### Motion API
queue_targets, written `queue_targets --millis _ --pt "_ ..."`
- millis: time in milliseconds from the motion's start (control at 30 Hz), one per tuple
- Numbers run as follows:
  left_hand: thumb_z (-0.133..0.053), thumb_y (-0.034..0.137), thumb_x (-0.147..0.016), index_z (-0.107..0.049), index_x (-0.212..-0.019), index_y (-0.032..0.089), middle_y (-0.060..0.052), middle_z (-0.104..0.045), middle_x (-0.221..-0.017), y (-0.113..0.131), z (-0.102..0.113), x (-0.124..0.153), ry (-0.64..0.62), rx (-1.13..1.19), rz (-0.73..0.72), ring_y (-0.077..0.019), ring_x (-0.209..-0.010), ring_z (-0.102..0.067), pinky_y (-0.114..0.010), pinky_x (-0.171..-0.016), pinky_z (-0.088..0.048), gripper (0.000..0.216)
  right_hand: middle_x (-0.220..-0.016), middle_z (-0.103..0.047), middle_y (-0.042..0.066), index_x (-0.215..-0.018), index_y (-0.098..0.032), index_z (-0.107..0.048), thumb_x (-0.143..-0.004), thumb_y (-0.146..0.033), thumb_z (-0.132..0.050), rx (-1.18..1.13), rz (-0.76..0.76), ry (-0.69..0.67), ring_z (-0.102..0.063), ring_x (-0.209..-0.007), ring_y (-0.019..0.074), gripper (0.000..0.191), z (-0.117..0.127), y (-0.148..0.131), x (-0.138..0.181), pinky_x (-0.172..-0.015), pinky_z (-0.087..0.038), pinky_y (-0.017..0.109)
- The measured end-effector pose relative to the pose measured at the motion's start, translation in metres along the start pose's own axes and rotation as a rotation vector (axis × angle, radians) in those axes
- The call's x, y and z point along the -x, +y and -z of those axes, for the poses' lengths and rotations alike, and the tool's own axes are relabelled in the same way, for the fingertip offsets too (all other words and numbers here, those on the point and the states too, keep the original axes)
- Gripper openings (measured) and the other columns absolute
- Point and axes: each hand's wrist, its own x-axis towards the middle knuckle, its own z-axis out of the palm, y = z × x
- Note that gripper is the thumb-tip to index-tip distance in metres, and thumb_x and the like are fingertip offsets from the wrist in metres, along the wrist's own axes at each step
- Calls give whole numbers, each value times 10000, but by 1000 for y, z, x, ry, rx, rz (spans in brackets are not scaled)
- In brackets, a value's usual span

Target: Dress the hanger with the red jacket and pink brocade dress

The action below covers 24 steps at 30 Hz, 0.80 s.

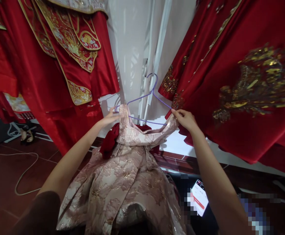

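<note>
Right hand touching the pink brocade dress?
Touching. Head view: the right hand pinches the shoulder edge of the pink floral brocade dress, beside the end of the thin purple wire hanger.

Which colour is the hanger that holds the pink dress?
The hanger is pale purple, seen in the head view.

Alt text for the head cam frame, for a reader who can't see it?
The left hand and right hand each grip a shoulder of a pink brocade dress on a purple wire hanger, held up before a white wall. Red robes with gold embroidery hang on both sides; a white cable lies on the dark red floor.
</note>
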Motion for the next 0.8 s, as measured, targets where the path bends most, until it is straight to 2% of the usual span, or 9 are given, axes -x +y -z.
queue_targets --millis 67,133,267,367,467,600,800 --pt "-462 445 -853 -505 -1215 224 -81 -540 -1250 8 -5 -16 162 -40 -199 -176 -1161 -493 -305 -946 -414 426 -722 -664 27 -766 -207 -665 -741 -642 -520 -70 19 18 -582 -665 176 460 -5 4 4 -610 -408 277" --pt "-426 433 -878 -523 -1204 212 -77 -563 -1211 13 -9 -29 232 -158 -319 -175 -1121 -511 -306 -968 -385 406 -767 -674 30 -808 -216 -664 -738 -622 -543 -136 55 25 -591 -700 182 430 -7 9 8 -638 -425 283" --pt "-362 438 -898 -636 -1006 164 -56 -661 -956 16 -11 -35 295 -313 -369 -175 -895 -585 -277 -839 -430 403 -810 -672 16 -844 -235 -669 -745 -567 -575 -219 118 82 -590 -746 184 359 -9 14 15 -682 -439 291" --pt "-369 422 -895 -662 -932 158 -45 -682 -894 18 -9 -30 367 -321 -384 -175 -841 -599 -255 -764 -433 397 -782 -660 4 -818 -240 -670 -742 -538 -594 -283 133 94 -582 -728 175 317 -10 16 16 -671 -442 285" --pt "-385 381 -892 -669 -932 169 -48 -694 -889 20 -8 -26 462 -363 -370 -180 -824 -614 -249 -724 -419 356 -717 -637 -7 -749 -234 -660 -735 -533 -602 -381 100 120 -575 -681 157 305 -14 18 13 -632 -441 269" --pt "-371 352 -899 -672 -905 164 -72 -696 -836 19 -7 -27 572 -434 -249 -185 -769 -617 -249 -678 -396 355 -698 -636 -8 -708 -219 -641 -704 -539 -631 -515 -1 228 -584 -651 143 320 -18 27 9 -613 -454 259" --pt "-354 340 -909 -665 -909 140 -104 -691 -833 3 3 -19 606 -500 -84 -193 -751 -613 -253 -663 -383 370 -656 -636 -8 -685 -195 -622 -643 -517 -679 -648 -254 440 -584 -601 141 330 -25 49 18 -584 -476 267"
